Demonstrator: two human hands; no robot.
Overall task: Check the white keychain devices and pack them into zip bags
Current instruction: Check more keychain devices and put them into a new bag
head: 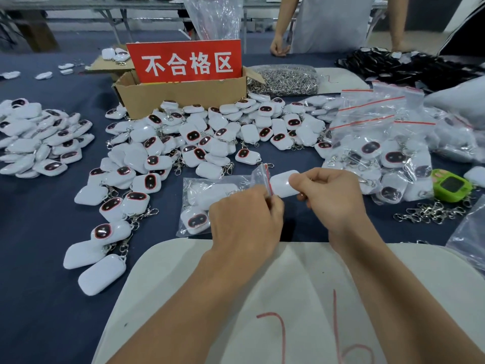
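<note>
Evidently the packing step is in hand: a white keychain device (282, 183) is held at the mouth of a zip bag (202, 186), just right of the frame's centre. The bag's red-striped opening is pinched by the curled fingers of the left hand (244, 219), while the device is gripped by the right hand (328, 195) (its keyring end is hidden inside the fist). The device is presented plain white side up, glossy and rounded at the corners; no dark face panel can be seen on it. At least one more device, dark red-rimmed face up, is already lodged in the bag's lower left corner, and the bag lies on the dark blue table (39, 232). Next, it is judged, the mouth must be held wide so that the device can be slid fully inside, after which the seal would be pressed closed. Loose devices (199, 137) are heaped across the middle of the frame.
</note>
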